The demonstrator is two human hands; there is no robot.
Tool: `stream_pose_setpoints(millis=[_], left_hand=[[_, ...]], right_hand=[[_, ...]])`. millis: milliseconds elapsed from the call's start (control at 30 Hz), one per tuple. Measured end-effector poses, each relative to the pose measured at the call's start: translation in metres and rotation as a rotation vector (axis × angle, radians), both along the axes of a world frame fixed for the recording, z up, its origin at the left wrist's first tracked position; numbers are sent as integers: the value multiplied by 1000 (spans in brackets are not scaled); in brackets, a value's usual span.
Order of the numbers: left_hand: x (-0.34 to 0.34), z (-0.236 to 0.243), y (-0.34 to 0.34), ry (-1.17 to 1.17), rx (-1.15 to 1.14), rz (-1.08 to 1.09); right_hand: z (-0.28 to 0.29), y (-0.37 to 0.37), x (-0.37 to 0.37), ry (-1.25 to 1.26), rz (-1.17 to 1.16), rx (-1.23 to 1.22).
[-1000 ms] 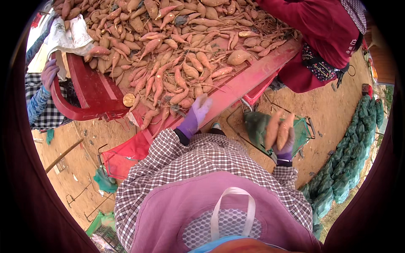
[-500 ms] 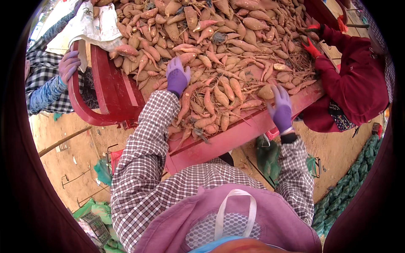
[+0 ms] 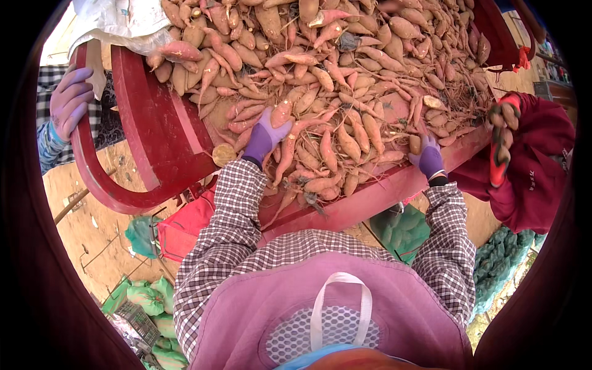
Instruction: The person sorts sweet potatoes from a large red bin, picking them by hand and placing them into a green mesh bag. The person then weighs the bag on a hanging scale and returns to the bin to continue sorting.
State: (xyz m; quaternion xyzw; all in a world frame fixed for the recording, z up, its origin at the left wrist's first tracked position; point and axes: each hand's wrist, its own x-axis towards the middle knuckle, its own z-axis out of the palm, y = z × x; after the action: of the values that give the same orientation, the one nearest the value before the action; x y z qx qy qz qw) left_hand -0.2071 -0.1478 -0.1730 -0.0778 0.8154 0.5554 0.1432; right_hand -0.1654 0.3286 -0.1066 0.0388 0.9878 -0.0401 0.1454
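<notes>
Dirt-covered sweet potatoes (image 3: 348,145) lie heaped on a red metal bed, some with thin roots attached. My left hand (image 3: 264,139), in a purple glove, closes round a reddish sweet potato (image 3: 282,113) at the near left of the heap. Just left of that wrist, a round-ended sweet potato (image 3: 223,155) shows by the bed's corner; whether it rests on anything I cannot tell. My right hand (image 3: 430,159), also purple-gloved, grips a small brown sweet potato (image 3: 415,145) between thumb and fingers near the front edge.
The red bed's edge (image 3: 370,194) runs before me. At left, another person's purple-gloved hand (image 3: 71,102) holds a curved red rail (image 3: 92,185). At right, a co-worker's red glove (image 3: 498,166) is beside several sweet potatoes (image 3: 505,123). Green mesh sacks (image 3: 502,262) stand below.
My left hand has gone from lying spread on the heap to gripping a sweet potato. My right hand has closed on the small brown one. The right co-worker has drawn back from the heap with sweet potatoes.
</notes>
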Motion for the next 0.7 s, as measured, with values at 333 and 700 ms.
stream_pose_setpoints(millis=[333, 700], left_hand=[[99, 83, 60, 412, -476, -290], [176, 88, 115, 546, -529, -183]], right_hand=[[30, 6, 74, 262, -826, -1355], [61, 93, 342, 65, -1229, -2416]])
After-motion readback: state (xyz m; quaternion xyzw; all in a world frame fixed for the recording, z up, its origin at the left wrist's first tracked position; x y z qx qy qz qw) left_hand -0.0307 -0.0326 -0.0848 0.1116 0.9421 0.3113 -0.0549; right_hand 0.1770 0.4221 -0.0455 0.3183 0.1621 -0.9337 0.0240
